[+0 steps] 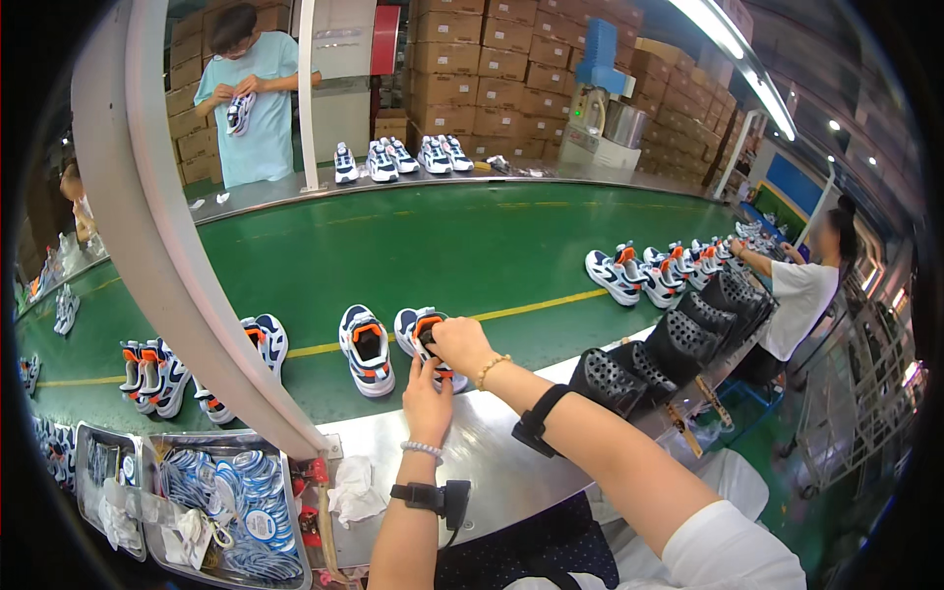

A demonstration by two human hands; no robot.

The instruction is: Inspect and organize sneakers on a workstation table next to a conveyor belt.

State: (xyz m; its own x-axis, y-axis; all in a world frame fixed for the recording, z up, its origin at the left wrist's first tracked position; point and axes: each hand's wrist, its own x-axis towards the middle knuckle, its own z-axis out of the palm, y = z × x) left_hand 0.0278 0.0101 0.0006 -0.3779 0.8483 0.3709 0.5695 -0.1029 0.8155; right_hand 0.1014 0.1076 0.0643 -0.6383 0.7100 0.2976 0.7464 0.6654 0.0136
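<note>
A white and navy sneaker with orange lining [406,327] stands on the green conveyor belt in front of me. My left hand [428,405] holds its near side, thumb and fingers against the upper. Over the shoe's opening is my right hand [462,346], closed, its fingertips dipping inside. What those fingers pinch, if anything, is hidden. Both hands cover much of this shoe's near end. Just left of it, apart from my hands, sits a matching sneaker [367,352].
Black perforated shoe-shaped pieces [610,382] line the metal ledge at right; sneakers [615,275] stand beyond them. A slanted white post [187,256] rises at left beside a metal tray [295,511] of round tags. Two co-workers [258,108] [811,285] stand by the belt.
</note>
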